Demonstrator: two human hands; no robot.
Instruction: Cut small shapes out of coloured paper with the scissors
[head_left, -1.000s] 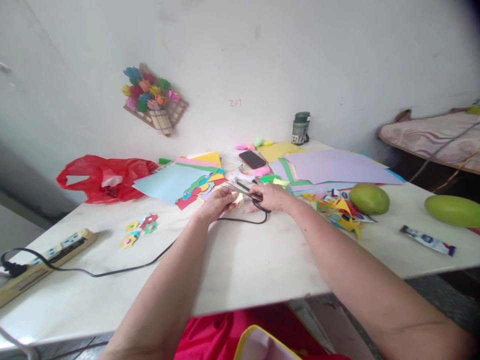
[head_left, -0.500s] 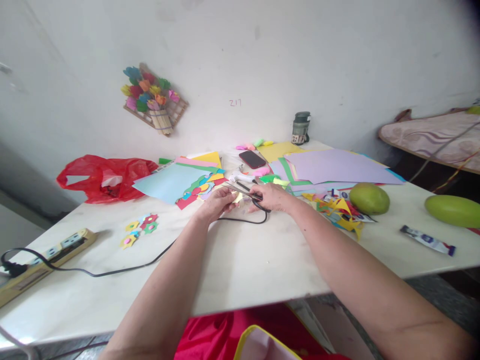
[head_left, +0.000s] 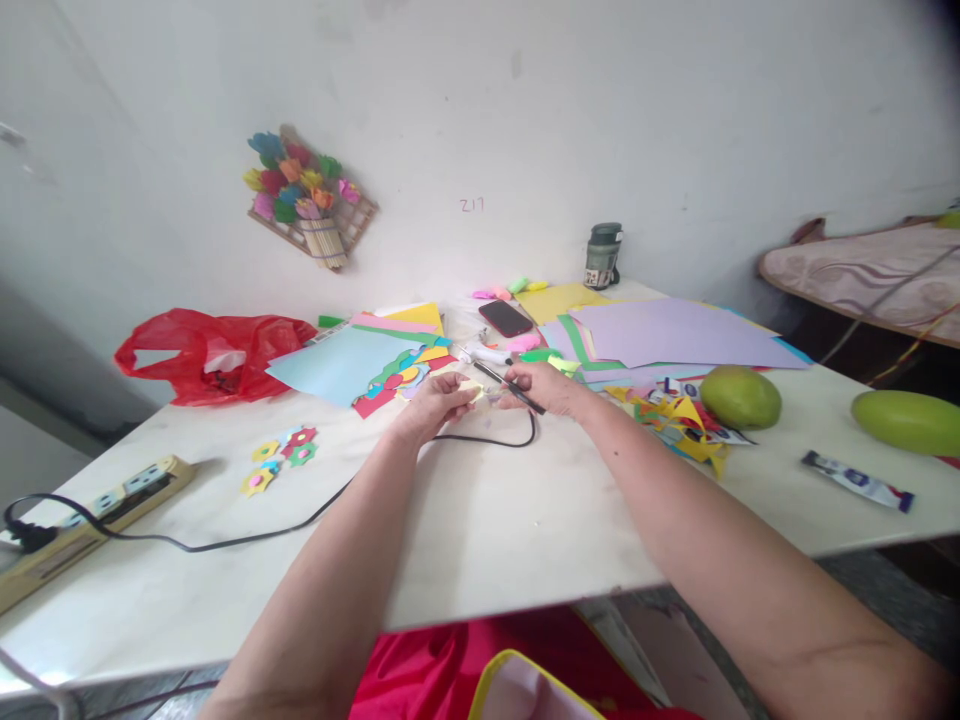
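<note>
Near the middle of the table, my left hand [head_left: 442, 400] pinches a small pale yellow piece of paper [head_left: 475, 391] between thumb and fingers. Just to its right, my right hand [head_left: 541, 388] is closed on scissors [head_left: 531, 398]; dark parts show against the fingers, but the blades are hard to make out. Behind both hands lies a white glue gun [head_left: 487, 354], its black cord [head_left: 495, 443] looping below them. Left of my left hand are cut paper pieces [head_left: 390, 382] in several colours. Finished paper flowers [head_left: 281, 458] lie farther left.
A red plastic bag [head_left: 180, 360], blue paper [head_left: 345, 362] and a power strip [head_left: 97, 525] occupy the left. A phone [head_left: 505, 318] and bottle [head_left: 602, 257] stand behind. Right are lilac sheets [head_left: 667, 333], yellow scraps [head_left: 686, 420], green fruit [head_left: 740, 398] and a tube [head_left: 857, 482].
The scissors' blades, clearly pointing toward my left hand before, no longer show plainly as my right hand has turned slightly. My left hand stays nearly in place with the pale yellow paper.
</note>
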